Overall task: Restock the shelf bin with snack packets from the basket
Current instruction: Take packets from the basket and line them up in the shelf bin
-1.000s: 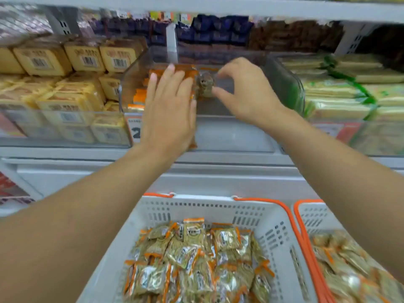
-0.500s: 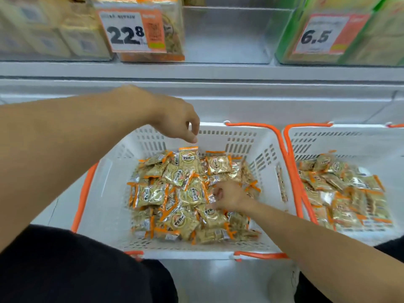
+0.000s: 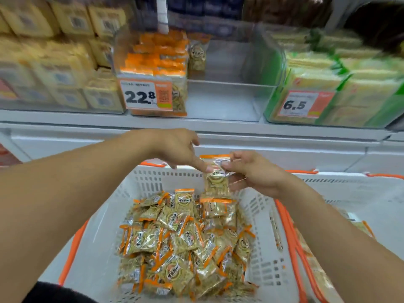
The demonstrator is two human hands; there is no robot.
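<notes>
Up on the shelf, the clear bin (image 3: pixel 218 99) is sitting only partly stocked while I am lifting one snack packet (image 3: pixel 215 180) over the still-heaped basket (image 3: pixel 264 254), right hand (image 3: pixel 254 173) fingers pinching it, left hand (image 3: pixel 177 149) fingertips touching its top, so most restocking remains.

Grey shop shelf (image 3: pixel 196 125); yellow boxes (image 3: pixel 54 68) left, green packs (image 3: pixel 349 84) right.
</notes>
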